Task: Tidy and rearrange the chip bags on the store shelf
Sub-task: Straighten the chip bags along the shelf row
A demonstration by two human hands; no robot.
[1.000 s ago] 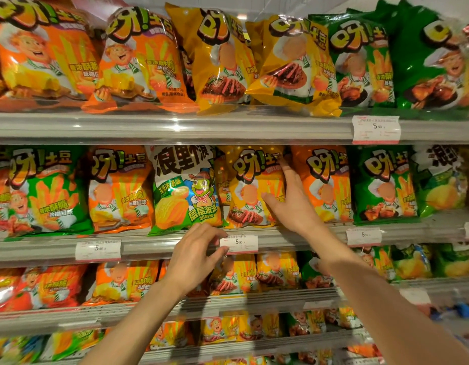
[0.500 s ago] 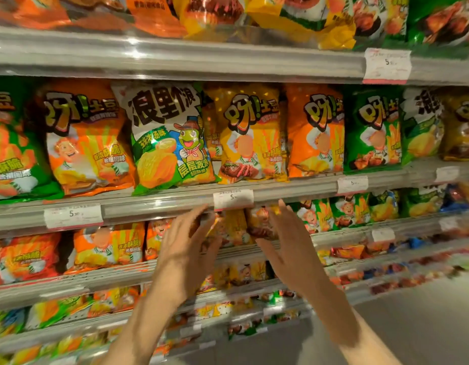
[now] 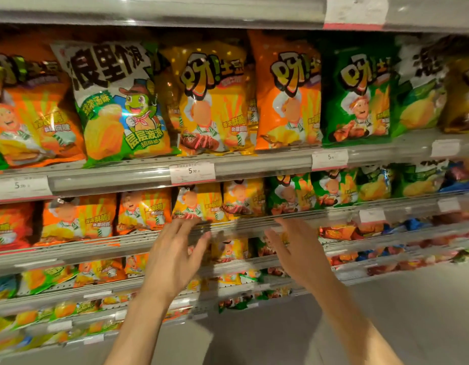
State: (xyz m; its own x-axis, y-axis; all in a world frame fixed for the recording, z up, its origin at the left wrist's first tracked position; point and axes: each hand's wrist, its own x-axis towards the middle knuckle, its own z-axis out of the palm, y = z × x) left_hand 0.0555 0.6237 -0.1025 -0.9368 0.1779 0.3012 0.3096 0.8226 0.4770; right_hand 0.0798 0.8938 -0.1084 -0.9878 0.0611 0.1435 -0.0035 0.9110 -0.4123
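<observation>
We face a store shelf unit (image 3: pixel 254 164) packed with chip bags, and on the upper row in view a white-and-green wavy-chip bag (image 3: pixel 115 101) leans among orange bags (image 3: pixel 30 114), a yellow bag (image 3: pixel 212 101) and a green bag (image 3: pixel 357 96), so it looks misplaced. On the row below, small yellow bags (image 3: pixel 199 204) stand just above our hands. Our left hand (image 3: pixel 173 262) and right hand (image 3: pixel 296 254) are both spread open and hold nothing, fingers near that lower shelf's rail. To do this well, we judge we should take one of the small yellow bags by both sides, squeeze lightly so the chips do not crush, and set it upright, facing out, flush with its neighbours.
</observation>
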